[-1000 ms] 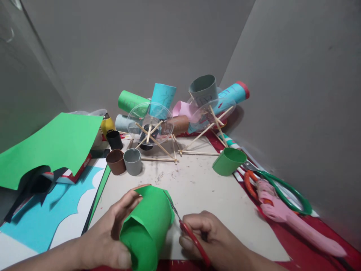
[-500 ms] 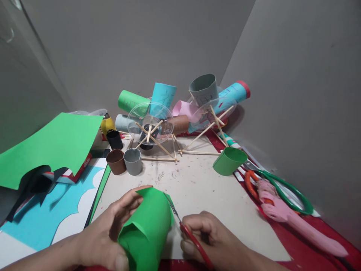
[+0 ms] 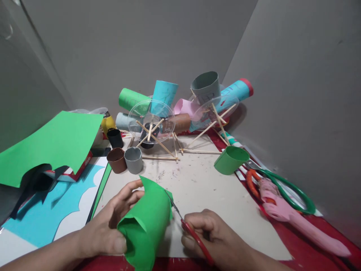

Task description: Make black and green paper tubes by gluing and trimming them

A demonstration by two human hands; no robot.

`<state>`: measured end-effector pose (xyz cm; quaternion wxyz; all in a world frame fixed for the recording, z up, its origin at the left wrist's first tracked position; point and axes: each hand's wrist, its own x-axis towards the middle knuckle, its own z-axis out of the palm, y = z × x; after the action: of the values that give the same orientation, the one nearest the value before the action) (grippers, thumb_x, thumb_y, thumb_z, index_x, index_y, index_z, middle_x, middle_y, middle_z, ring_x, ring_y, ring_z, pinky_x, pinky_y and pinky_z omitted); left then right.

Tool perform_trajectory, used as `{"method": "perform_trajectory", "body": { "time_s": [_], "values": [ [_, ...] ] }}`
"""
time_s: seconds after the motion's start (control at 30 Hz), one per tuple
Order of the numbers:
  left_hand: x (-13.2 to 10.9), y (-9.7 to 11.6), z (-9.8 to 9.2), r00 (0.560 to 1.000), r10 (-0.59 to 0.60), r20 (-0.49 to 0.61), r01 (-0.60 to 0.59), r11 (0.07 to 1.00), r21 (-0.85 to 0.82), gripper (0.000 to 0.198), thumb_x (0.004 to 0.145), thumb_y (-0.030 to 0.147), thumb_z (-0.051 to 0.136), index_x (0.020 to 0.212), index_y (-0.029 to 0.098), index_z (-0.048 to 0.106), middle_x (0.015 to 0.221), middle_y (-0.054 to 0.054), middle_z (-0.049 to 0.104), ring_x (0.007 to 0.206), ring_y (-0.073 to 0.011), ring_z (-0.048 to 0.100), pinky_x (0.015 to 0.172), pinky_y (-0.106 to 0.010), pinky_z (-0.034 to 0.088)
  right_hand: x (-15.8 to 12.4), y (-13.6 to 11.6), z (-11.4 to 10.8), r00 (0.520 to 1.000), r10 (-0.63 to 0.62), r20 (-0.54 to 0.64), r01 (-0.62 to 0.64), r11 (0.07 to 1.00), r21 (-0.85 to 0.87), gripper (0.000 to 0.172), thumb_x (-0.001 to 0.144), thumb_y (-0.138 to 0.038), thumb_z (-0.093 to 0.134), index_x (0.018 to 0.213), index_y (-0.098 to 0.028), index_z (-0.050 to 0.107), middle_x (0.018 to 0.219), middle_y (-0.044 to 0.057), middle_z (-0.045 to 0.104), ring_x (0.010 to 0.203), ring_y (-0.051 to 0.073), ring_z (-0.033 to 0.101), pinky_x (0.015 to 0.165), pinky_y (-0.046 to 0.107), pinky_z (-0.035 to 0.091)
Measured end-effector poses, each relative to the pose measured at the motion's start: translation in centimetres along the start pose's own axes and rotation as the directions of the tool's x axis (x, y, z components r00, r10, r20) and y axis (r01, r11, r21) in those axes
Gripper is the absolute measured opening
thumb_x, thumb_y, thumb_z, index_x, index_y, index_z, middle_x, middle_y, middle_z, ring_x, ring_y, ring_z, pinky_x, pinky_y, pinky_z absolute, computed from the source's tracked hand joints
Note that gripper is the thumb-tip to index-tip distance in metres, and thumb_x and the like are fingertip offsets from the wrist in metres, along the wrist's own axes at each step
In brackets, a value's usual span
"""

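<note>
My left hand (image 3: 109, 222) is closed around the left side of a green paper-covered tube (image 3: 153, 216), its thumb at the near end and fingertips behind. Loose green paper sticks up past the tube's far rim and hangs off its near end. In my right hand (image 3: 214, 233) is a pair of small scissors (image 3: 197, 239) with red handles. Their metal blades point up and left, at the paper edge on the tube's far right side. Part of the blades is hidden by the paper. Beyond, a short green ring (image 3: 231, 160) stands on the pale board (image 3: 191, 180).
Brown (image 3: 116, 161), grey (image 3: 133, 160) and black rings (image 3: 115, 139) stand at centre left. Behind them is a stick structure (image 3: 150, 130) with clear discs and coloured tubes. Green-handled scissors (image 3: 293, 192) and a pink-wrapped tool (image 3: 304, 222) lie right. Green paper (image 3: 56, 141) lies left.
The scissors have moved slightly along the tube's far edge, and the paper flap there now stands up higher. The tube is tilted a little differently in my left hand.
</note>
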<state>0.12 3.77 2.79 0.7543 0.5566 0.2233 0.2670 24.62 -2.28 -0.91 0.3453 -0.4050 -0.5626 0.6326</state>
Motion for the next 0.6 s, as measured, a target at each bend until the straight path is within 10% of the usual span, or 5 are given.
{"method": "perform_trajectory", "body": {
  "time_s": [0.6],
  "values": [
    [-0.6, -1.0, -1.0, 0.996, 0.050, 0.073, -0.050, 0.999, -0.012, 0.083, 0.069, 0.054, 0.079, 0.141, 0.037, 0.042, 0.145, -0.008, 0.042, 0.137, -0.0333, 0.036, 0.113, -0.048, 0.026, 0.1, -0.5, 0.0, 0.999, 0.034, 0.007, -0.034, 0.999, -0.039, 0.042, 0.078, -0.029, 0.063, 0.052, -0.022, 0.030, 0.048, -0.011, 0.023, 0.047, 0.006, 0.019, 0.043, 0.023, 0.017]
  ]
}}
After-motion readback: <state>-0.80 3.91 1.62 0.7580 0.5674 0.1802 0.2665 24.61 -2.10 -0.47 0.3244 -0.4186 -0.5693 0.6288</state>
